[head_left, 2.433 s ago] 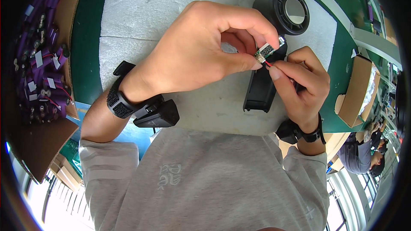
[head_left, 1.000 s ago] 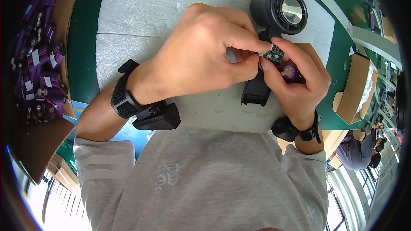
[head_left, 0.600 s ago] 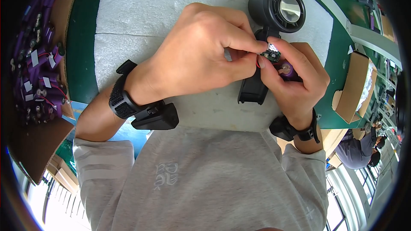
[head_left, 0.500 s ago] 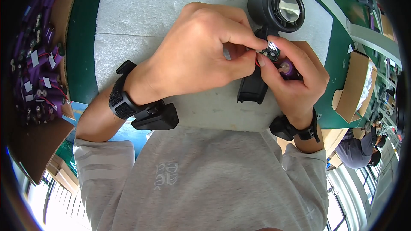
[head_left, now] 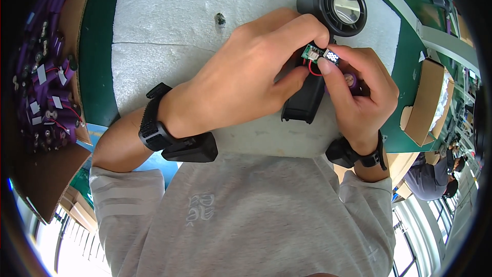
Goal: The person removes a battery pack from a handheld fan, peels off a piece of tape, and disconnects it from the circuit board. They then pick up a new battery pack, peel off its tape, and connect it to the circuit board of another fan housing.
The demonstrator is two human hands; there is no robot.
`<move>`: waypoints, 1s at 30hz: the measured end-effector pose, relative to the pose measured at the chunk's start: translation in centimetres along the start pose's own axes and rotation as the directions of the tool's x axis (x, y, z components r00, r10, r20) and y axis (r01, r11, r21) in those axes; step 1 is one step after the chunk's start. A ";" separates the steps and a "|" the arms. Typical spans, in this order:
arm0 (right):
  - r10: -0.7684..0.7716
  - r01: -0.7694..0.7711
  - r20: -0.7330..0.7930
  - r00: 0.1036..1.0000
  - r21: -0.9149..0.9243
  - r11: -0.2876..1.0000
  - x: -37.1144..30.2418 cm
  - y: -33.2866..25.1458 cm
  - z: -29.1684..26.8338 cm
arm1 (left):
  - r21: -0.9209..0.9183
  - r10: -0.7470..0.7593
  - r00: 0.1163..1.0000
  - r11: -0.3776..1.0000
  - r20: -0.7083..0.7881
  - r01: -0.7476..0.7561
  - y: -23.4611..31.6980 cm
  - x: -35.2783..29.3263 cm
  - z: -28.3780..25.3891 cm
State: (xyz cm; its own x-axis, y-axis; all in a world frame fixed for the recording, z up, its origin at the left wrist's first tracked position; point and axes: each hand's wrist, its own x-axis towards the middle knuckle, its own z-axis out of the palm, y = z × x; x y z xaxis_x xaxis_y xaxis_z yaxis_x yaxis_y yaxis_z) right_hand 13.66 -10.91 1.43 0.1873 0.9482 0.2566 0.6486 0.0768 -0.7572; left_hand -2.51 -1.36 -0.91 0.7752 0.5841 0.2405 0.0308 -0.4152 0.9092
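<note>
A small green circuit board (head_left: 312,52) with a white display piece and red wire is between both my hands. My right hand (head_left: 366,90) pinches its display end between thumb and forefinger. Forefinger and thumb of my left hand (head_left: 251,69) close about its other end, the forefinger at the upper edge and the thumb by the red wire. Within my right hand's curled fingers shows the end of a purple battery cell (head_left: 351,80), mostly hidden. Beneath the hands lies a black handheld fan, its round head (head_left: 313,5) beyond them and its handle (head_left: 303,103) nearer me.
A white foam sheet (head_left: 159,15) covers the green table (head_left: 97,82). On it lies a small dark piece (head_left: 220,19). At left, a cardboard box (head_left: 79,20) holds several purple cells with wires. Another cardboard box (head_left: 424,105) stands right; a person (head_left: 430,179) sits beyond.
The board has turned so that more of its green face and red wire shows. My left hand has shifted down and its finger and thumb spread wider; the small dark piece is uncovered.
</note>
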 end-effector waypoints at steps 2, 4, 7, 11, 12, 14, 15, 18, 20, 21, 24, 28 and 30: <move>0.005 -0.005 -0.013 1.000 0.008 1.000 0.0 0.0 0.1 | -0.004 0.000 1.000 1.000 0.005 0.000 -0.1 0.0 0.1; 0.011 -0.010 -0.039 0.999 0.022 1.000 0.0 0.0 0.2 | -0.006 -0.009 1.000 1.000 0.012 0.009 -0.1 0.0 0.2; 0.008 -0.008 -0.047 0.999 0.004 1.000 0.0 0.0 0.1 | 0.002 -0.019 1.000 1.000 0.014 0.019 0.0 -0.1 0.3; -0.001 -0.001 -0.050 0.999 -0.036 0.999 0.1 0.0 0.1 | 0.017 -0.027 1.000 0.999 0.006 0.027 0.0 -0.1 0.4; -0.005 0.002 -0.051 0.999 -0.052 0.999 0.1 0.0 0.1 | 0.017 -0.026 1.000 1.000 0.004 0.026 0.0 -0.1 0.4; -0.039 0.036 -0.044 0.998 -0.060 0.998 0.2 0.2 0.0 | 0.016 -0.026 1.000 1.000 0.001 0.026 0.0 -0.1 0.4; -0.073 0.070 -0.038 0.997 -0.067 0.995 0.3 0.3 0.0 | 0.011 -0.037 0.999 0.999 0.012 0.037 0.0 -0.1 0.3; -0.102 0.100 -0.016 0.995 -0.083 0.992 0.3 0.3 -0.1 | 0.002 -0.061 0.998 0.998 0.030 0.060 0.0 -0.2 0.2; -0.088 0.089 0.010 0.996 -0.105 0.991 0.2 0.2 -0.2 | -0.013 -0.055 0.998 0.998 0.029 0.056 0.0 -0.2 0.2; -0.089 0.090 0.012 0.996 -0.104 0.991 0.2 0.2 -0.2 | -0.020 -0.053 0.998 0.998 0.030 0.053 -0.1 -0.1 0.2; -0.119 0.123 0.035 0.992 -0.158 0.980 0.1 0.2 -0.2 | -0.027 -0.051 0.998 0.998 0.027 0.052 -0.1 -0.2 0.2; -0.148 0.154 0.046 0.988 -0.206 0.966 0.0 0.0 -0.2 | -0.023 -0.050 0.998 0.998 0.028 0.051 -0.1 -0.2 0.2; -0.158 0.163 0.038 0.987 -0.211 0.964 0.1 0.0 -0.1 | -0.020 -0.050 0.998 0.999 0.029 0.051 -0.1 -0.1 0.2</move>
State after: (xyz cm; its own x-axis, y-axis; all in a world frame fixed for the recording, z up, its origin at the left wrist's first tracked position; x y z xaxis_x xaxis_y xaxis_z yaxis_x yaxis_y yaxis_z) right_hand 13.72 -10.88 1.52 0.0541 0.9353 0.3498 0.8111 0.1632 -0.5616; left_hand -2.50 -1.52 -1.09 0.7905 0.5839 0.1849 0.0575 -0.3713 0.9267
